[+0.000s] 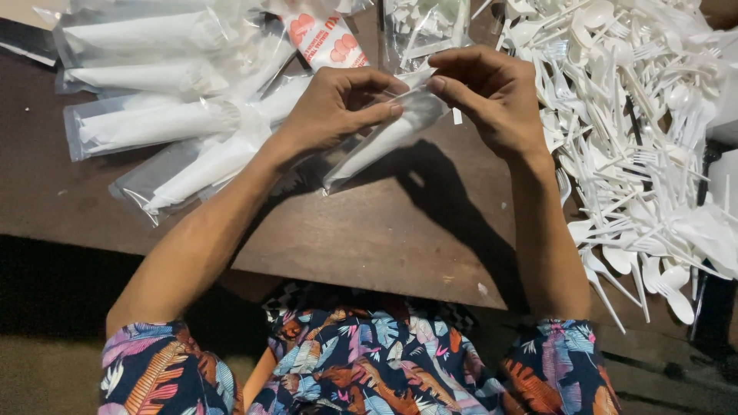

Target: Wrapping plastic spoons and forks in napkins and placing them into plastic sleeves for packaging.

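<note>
My left hand and my right hand both grip the top end of a clear plastic pouch with white cutlery wrapped in a napkin inside. The pouch hangs tilted down to the left above the dark brown table. My fingers pinch its open end between them, thumbs and forefingers close together.
Several filled clear pouches lie in a pile at the back left. A big heap of loose white plastic forks and spoons covers the right side. A red-and-white packet and a bag of small white pieces lie at the back.
</note>
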